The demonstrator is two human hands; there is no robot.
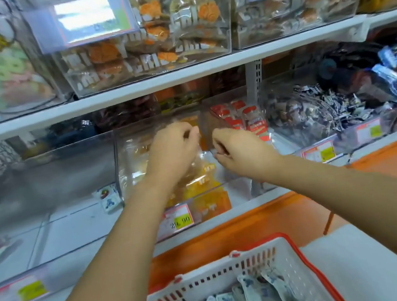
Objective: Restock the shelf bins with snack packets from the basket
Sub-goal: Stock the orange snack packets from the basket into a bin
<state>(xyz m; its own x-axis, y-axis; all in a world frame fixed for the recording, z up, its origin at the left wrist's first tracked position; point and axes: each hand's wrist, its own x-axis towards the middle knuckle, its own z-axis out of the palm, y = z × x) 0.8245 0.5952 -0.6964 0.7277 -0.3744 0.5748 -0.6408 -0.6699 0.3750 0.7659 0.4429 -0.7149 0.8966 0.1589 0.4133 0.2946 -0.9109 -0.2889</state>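
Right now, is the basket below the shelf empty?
No, the white basket with the red rim holds several pale blue-and-white packets.

Clear glossy plastic bins (43, 177), crinkly shiny packets (258, 292) — perforated matt plastic basket (234, 270), smooth painted-looking shelf (157, 82)
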